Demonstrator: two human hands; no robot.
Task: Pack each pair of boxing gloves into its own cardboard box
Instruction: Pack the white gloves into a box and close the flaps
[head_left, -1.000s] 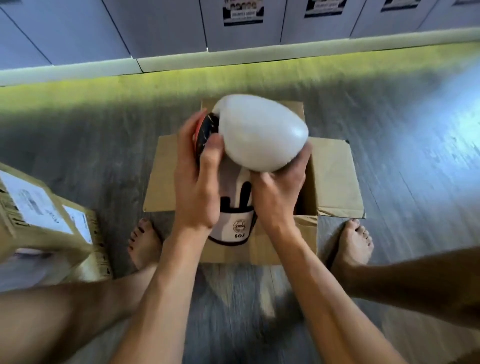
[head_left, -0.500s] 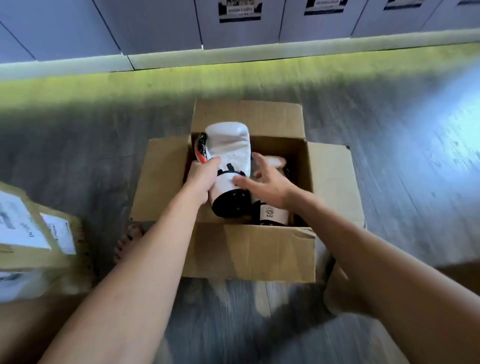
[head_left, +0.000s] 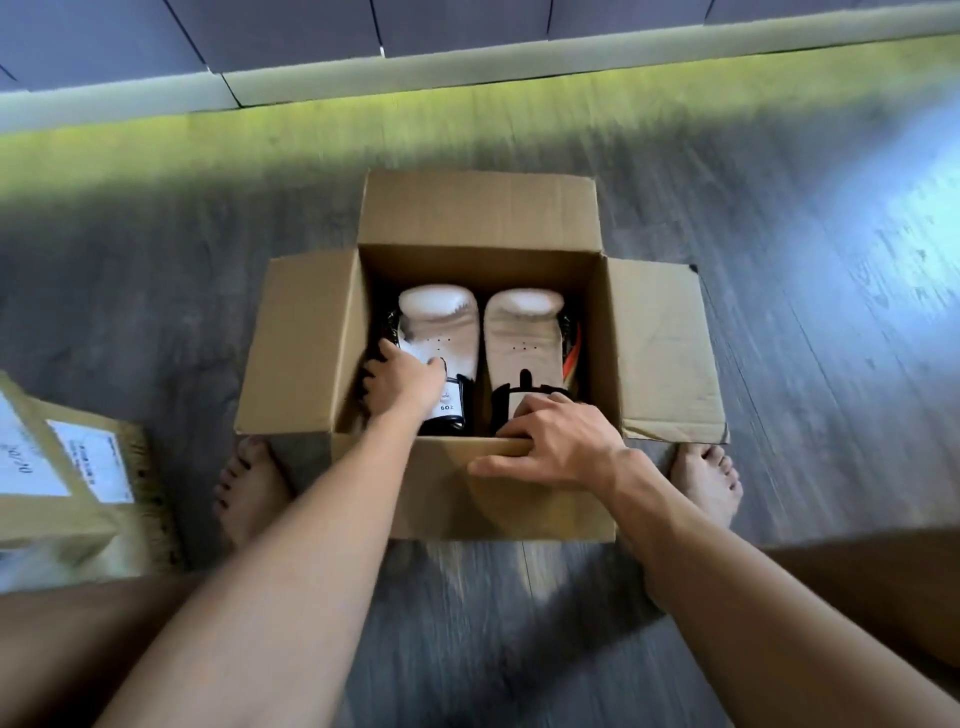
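An open cardboard box (head_left: 660, 343) stands on the floor between my bare feet. Two white boxing gloves with black cuffs lie side by side inside it, fists pointing away from me. My left hand (head_left: 402, 384) reaches into the box and holds the left glove (head_left: 439, 322) near its cuff, fingers curled round its left side and thumb on top. My right hand (head_left: 556, 444) grips the box's near edge in front of the right glove (head_left: 524, 332), fingers hooked over the rim and thumb on the outer front wall.
A second cardboard box (head_left: 57, 499) with white labels sits at the left, close to my left foot (head_left: 249, 488). My right foot (head_left: 706, 478) touches the open box's right corner. Grey wood floor runs to a pale skirting (head_left: 467, 67) at the far wall.
The glove held above the box a second ago now lies in the box beside the other. My right hand moved off the gloves to the box's near edge.
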